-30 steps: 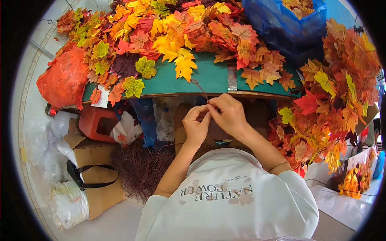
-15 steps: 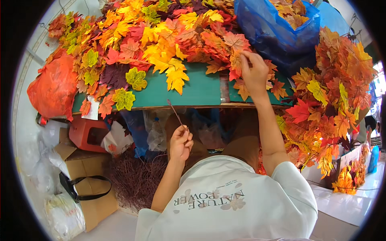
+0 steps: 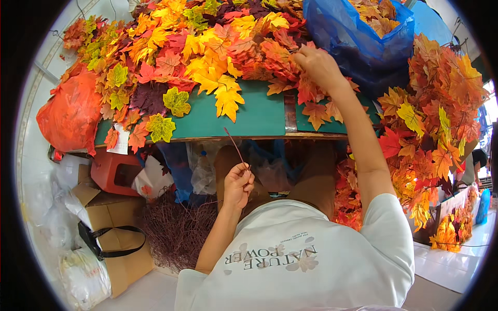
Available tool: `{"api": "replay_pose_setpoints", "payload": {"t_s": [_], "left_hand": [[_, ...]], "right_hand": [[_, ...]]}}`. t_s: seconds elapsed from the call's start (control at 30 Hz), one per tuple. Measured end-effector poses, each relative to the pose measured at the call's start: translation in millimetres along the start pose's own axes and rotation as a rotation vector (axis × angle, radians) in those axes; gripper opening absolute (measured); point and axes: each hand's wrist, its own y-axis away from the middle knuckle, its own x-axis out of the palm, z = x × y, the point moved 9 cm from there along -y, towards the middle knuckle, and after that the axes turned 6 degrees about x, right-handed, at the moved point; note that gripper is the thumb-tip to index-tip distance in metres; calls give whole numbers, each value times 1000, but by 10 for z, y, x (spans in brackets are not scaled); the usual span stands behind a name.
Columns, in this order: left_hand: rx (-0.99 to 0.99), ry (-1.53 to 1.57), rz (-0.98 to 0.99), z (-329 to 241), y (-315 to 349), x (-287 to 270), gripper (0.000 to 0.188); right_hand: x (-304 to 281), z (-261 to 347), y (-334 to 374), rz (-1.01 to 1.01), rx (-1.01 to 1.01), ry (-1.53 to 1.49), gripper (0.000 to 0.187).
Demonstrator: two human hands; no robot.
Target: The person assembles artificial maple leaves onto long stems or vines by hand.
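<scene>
My left hand point(image 3: 239, 185) is closed in a pinch on a thin dark reddish-brown stem point(image 3: 233, 141). The stem points up and slightly left, in front of the table edge. My right hand point(image 3: 319, 66) reaches over the table, fingers bent and pressed together at the orange-red artificial maple leaves point(image 3: 280, 54). What its fingertips grip is hidden among the leaves. A cluster of yellow artificial maple leaves point(image 3: 226, 98) hangs over the green tabletop point(image 3: 262, 111) between the two hands. Two yellow-green leaves point(image 3: 176, 101) lie farther left.
A blue plastic bag point(image 3: 358, 46) with leaves stands at the back right. Leafy branches point(image 3: 436, 114) hang along the right side. To the left are an orange bag point(image 3: 70, 114), a red stool point(image 3: 115, 171), a cardboard box point(image 3: 122, 243) and a heap of dark stems point(image 3: 179, 228).
My right hand has moved up and left, farther into the orange-red leaves. My left hand has shifted slightly right and down with the stem.
</scene>
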Motion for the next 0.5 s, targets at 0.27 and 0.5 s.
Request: {"api": "replay_pose_setpoints", "payload": {"t_s": [0.27,0.5], "left_hand": [[171,-298,-52,-158,-9,93,11],[504,-731,-32,-533,54,245,11]], "right_hand": [[-396,-567,-319,-168,187,34,24],[-885,-589,-344,-333,334,130,10]]}}
